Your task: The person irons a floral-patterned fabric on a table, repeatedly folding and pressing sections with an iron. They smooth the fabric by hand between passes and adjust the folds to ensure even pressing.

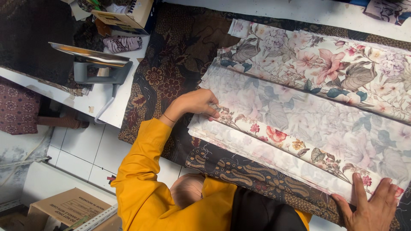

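On the work table, centre-right: floral cloth (299, 115), folded lengthwise into a long strip w/ several layers, pale reverse side up in the middle, printed side showing along the far edge and along the near fold. It lies diagonally over a dark brown patterned cloth (171, 64) that covers the table.

Left hand (198, 102): palm down at the strip's left end, fingers together and curled, tips pressing the layered edge flat; nothing pinched that can be seen. Yellow sleeve (145, 171) runs back to the body; thin band at the wrist.

Right hand (373, 205): flat on the strip's right end near the lower corner of view, fingers spread apart, pressing down, not gripping.

Doing the step well (judgement): w/ both ends pinned, the fold stays true only if the layer edges line up at each hand; smoothing should run from the pinned end outward so no crease is trapped betw. layers, and pressure should stay even so the slick layers don't slide.

Surroundings: iron (96, 64) resting on its heel, upper left, well apart from the strip, cord hanging off the white table edge (107, 107). Cardboard box (68, 207) on the tiled floor (81, 149), lower left. Another box (124, 15) at the top edge.
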